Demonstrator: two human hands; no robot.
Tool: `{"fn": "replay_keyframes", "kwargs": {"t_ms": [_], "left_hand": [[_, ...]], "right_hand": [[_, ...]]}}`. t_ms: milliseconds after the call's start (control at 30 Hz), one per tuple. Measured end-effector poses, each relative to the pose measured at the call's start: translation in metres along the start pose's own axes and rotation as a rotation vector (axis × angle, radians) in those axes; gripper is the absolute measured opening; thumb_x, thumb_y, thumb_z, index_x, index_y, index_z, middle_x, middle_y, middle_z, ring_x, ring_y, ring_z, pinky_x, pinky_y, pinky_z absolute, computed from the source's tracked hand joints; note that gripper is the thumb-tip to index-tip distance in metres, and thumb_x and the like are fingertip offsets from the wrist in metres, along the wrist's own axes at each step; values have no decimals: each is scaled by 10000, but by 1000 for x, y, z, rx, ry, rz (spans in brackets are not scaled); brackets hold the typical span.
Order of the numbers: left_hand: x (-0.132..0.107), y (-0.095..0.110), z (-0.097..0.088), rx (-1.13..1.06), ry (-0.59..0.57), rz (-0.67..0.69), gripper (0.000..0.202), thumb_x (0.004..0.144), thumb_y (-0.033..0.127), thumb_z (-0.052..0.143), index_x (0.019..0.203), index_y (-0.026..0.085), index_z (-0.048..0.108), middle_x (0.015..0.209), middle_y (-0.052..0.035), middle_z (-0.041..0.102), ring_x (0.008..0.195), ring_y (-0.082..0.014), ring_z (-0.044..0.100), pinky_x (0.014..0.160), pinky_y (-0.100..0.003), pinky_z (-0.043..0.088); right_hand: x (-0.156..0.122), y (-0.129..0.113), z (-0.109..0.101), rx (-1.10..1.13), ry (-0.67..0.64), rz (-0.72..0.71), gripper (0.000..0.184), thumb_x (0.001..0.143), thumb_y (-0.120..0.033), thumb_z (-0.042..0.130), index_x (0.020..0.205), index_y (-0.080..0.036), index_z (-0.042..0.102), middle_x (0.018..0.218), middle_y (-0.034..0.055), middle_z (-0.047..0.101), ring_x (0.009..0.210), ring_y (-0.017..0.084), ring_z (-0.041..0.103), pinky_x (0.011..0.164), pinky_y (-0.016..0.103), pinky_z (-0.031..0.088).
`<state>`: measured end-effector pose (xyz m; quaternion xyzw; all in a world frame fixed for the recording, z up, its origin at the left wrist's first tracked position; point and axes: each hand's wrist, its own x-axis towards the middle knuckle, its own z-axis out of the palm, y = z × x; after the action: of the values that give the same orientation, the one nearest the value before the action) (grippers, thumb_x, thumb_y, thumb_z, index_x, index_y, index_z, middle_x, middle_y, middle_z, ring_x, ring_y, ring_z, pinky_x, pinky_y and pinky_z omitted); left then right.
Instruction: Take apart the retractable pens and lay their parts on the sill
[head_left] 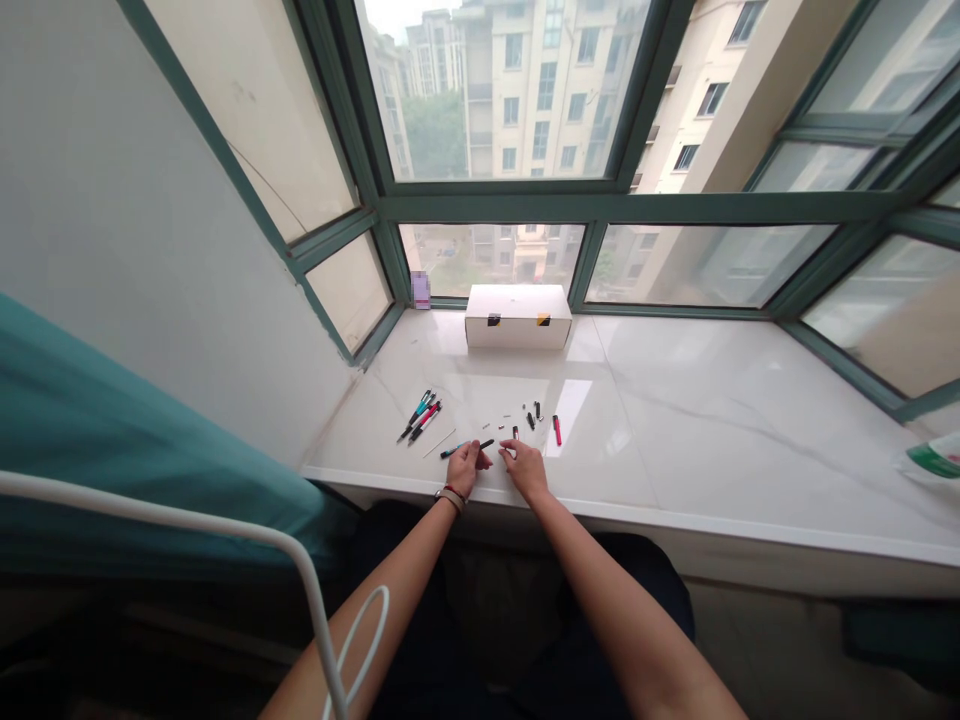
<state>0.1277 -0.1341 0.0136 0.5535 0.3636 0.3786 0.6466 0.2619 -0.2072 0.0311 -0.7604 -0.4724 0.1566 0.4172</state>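
My left hand (463, 470) is closed around a dark pen part (487, 443), whose black end sticks out to the right. Beside its fingers lies a blue and black pen piece (451, 452). My right hand (526, 470) is just to the right, thumb and fingertips pinched together; whatever sits between them is too small to make out. Just beyond it lies a short dark piece (515, 432). Farther back are small black pen parts (531, 421), and a red pen barrel (556, 430) lies to the right. A thin refill (439, 444) rests left of my left hand.
Several assembled pens (422, 416) lie together at the left of the white sill (690, 430). A white box (517, 325) stands at the back against the window, with a purple packet (421, 290) to its left. A white tubular rail (187, 517) crosses the lower left.
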Motion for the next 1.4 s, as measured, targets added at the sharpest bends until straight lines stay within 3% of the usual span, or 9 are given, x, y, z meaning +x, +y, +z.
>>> {"fn": "replay_keyframes", "kwargs": {"t_ms": [100, 200, 333, 567, 800, 1067, 1200, 1300, 1400], "left_hand": [[2, -2, -1, -25, 39, -40, 450, 769, 590, 606, 751, 142, 573, 674, -70, 688, 561, -122, 616, 590, -247, 495], [2, -3, -2, -12, 51, -60, 435, 715, 538, 686, 852, 145, 560, 696, -68, 693, 574, -131, 621, 580, -255, 500], [-3, -6, 2, 169, 47, 19, 377, 748, 484, 663, 900, 154, 559, 705, -53, 683, 603, -141, 626, 579, -250, 485], [-2, -1, 23, 675, 272, 110, 175, 804, 353, 604, 858, 192, 561, 766, -20, 661, 663, -138, 618, 653, -246, 441], [8, 13, 43, 1124, 138, 157, 131, 849, 319, 559, 937, 223, 573, 930, -63, 663, 780, -183, 617, 621, -251, 368], [9, 15, 46, 1091, 92, 73, 229, 807, 431, 613, 917, 232, 583, 707, -18, 648, 671, -180, 602, 595, -249, 338], [10, 24, 33, 990, 69, 65, 311, 809, 495, 597, 963, 225, 590, 671, -4, 635, 645, -170, 596, 586, -249, 347], [11, 34, 4, 1059, 53, 150, 224, 866, 430, 537, 909, 227, 622, 748, -24, 647, 712, -170, 598, 649, -263, 387], [13, 41, -32, 1207, 70, 250, 161, 851, 332, 564, 925, 224, 656, 940, -66, 642, 907, -202, 579, 783, -289, 414]], "right_hand": [[-1, 3, -5, -35, 114, -25, 330, 856, -281, 518, 1156, -214, 639, 1122, 72, 685, 1016, 225, 636, 917, 338, 458], [-19, 14, -17, -55, 209, -15, 310, 882, -275, 450, 1105, -175, 641, 1090, 102, 676, 971, 226, 629, 876, 337, 463], [-44, 28, -30, -84, 117, -31, 255, 872, -245, 437, 984, -169, 653, 917, 93, 682, 766, 199, 617, 765, 311, 460], [-49, 25, -25, -256, 80, -10, 233, 859, -187, 441, 986, -195, 636, 921, 71, 674, 773, 184, 607, 715, 271, 395], [-50, 25, -23, -358, 72, -25, 168, 865, -175, 462, 937, -200, 611, 891, 56, 655, 748, 169, 587, 674, 253, 349], [-50, 25, -22, -362, 67, -31, 155, 871, -175, 463, 929, -196, 606, 891, 58, 647, 745, 167, 578, 655, 254, 333], [-50, 24, -23, -366, 70, -42, 163, 879, -180, 452, 937, -200, 603, 878, 53, 645, 731, 165, 574, 652, 254, 330], [-51, 24, -22, -372, 70, -42, 162, 878, -179, 453, 933, -200, 604, 878, 56, 645, 726, 163, 570, 650, 254, 327], [-51, 24, -22, -388, 73, -41, 157, 879, -184, 453, 926, -197, 602, 874, 56, 640, 718, 161, 564, 644, 253, 319]]}}
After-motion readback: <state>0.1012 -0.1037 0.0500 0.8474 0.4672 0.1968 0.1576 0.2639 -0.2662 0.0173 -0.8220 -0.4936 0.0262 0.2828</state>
